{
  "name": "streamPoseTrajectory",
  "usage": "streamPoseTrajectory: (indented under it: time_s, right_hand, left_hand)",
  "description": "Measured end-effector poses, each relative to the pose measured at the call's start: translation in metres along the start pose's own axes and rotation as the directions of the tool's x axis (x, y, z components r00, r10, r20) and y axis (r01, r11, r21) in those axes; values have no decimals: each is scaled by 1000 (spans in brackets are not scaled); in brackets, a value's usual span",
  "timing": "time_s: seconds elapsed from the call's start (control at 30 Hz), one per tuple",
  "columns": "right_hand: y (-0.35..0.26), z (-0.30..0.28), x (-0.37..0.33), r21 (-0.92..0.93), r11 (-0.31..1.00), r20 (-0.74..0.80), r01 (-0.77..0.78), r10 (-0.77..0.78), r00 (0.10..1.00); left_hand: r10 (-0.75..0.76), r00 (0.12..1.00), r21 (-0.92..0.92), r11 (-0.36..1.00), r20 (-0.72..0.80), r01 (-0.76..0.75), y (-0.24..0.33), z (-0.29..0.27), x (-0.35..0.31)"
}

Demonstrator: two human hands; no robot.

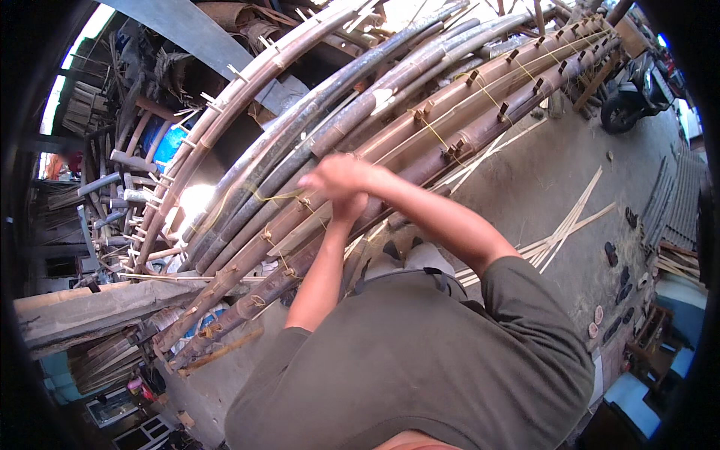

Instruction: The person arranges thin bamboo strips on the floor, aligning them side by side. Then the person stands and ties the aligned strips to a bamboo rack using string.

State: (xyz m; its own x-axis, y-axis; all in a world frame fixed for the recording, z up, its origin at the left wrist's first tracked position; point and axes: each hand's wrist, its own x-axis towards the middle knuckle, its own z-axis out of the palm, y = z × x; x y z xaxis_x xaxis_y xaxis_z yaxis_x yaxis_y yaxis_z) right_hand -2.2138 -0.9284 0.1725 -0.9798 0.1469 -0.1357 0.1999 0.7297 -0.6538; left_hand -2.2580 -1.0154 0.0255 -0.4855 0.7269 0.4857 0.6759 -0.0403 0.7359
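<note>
My right hand, smeared a little by motion, is closed above a pair of long bamboo poles. A thin yellow string runs from beside its thumb to the left, and the hand seems to grip it. Crossing under my right wrist is my left hand, closed and partly hidden, so what it holds does not show. Beneath both hands, the brown bamboo poles lie side by side with a split bamboo strip between them. Short dark pegs stick out of the poles, and yellow string ties loop around them in several places.
Beyond lie curved grey bamboo poles and a bent brown pole frame with pale pegs. Loose pale strips rest on the ground to the right. A motorbike stands at the far right, and a concrete ledge is at the left.
</note>
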Motion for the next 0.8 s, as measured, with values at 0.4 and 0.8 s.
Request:
streamPoseTrajectory:
  time_s: [0.4, 0.8]
  right_hand:
    - [94, 108, -152, -7, 961, -190, 275, -272, 943]
    - [76, 128, -148, -285, 955, -41, 79, -95, 995]
  left_hand:
    - [-533, 808, 404, 816, 253, 412, 51, -2, 27]
    - [-252, 962, 414, 890, 104, 189, -74, 29, 127]
